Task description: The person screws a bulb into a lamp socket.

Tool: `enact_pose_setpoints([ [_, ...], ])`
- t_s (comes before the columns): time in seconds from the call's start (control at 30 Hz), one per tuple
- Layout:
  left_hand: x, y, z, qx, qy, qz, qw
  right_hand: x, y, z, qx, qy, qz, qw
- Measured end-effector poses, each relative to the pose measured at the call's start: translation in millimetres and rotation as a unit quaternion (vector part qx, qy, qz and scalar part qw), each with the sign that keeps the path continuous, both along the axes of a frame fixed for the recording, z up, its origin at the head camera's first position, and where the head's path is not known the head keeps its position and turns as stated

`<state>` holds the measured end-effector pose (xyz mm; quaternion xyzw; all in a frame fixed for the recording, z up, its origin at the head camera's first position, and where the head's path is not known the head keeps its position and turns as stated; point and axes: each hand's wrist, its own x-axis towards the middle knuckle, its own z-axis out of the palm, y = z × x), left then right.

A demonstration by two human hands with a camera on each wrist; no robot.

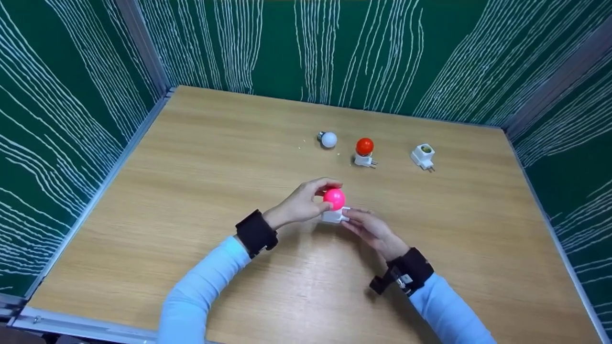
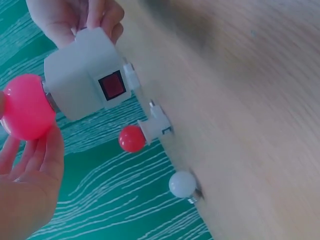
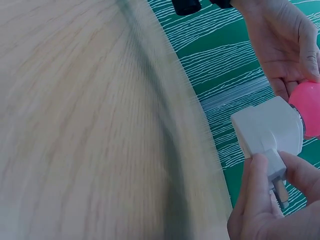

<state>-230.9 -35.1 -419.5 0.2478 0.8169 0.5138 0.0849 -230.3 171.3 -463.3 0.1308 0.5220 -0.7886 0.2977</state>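
My left hand (image 1: 305, 200) holds a pink light bulb (image 1: 334, 198) between thumb and fingers. The bulb sits in the top of a white plug-in lamp socket (image 1: 330, 217), a strip of its metal base showing at the joint in the left wrist view. With thumb and fingers, my right hand (image 1: 375, 232) pinches the socket's plug end; its metal pins (image 3: 281, 193) stick out between the fingers in the right wrist view. A dark red rocker switch (image 2: 112, 85) is on one side of the socket.
Farther back on the wooden table (image 1: 215, 157) lies a white bulb (image 1: 328, 139) on its side. Right of it stands a red bulb (image 1: 365, 146) in a white socket (image 1: 363, 160). Another white plug-in socket (image 1: 422, 155) has no bulb. Green walls (image 1: 277, 48) with white streaks enclose the table.
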Motion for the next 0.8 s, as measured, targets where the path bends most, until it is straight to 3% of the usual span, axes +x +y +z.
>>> enact_pose_setpoints([
  [0.27,-4.4,3.9,0.2,0.019,0.023,-0.001,0.9995,-3.3,3,0.6,-0.011,0.02,-0.002,0.9997],
  [0.4,-4.0,7.9,-1.6,0.021,0.05,0.038,0.9978,-5.8,3,0.6,-0.018,0.028,0.009,0.9994],
  [0.6,-2.5,12.0,-1.4,0.001,0.075,0.121,0.9898,-7.9,4,4.2,-0.017,-0.004,-0.012,0.9998],
  [0.8,-4.2,12.3,-1.1,-0.005,0.075,0.139,0.9875,-11.0,4,5.8,-0.015,0.0,-0.001,0.9999],
])
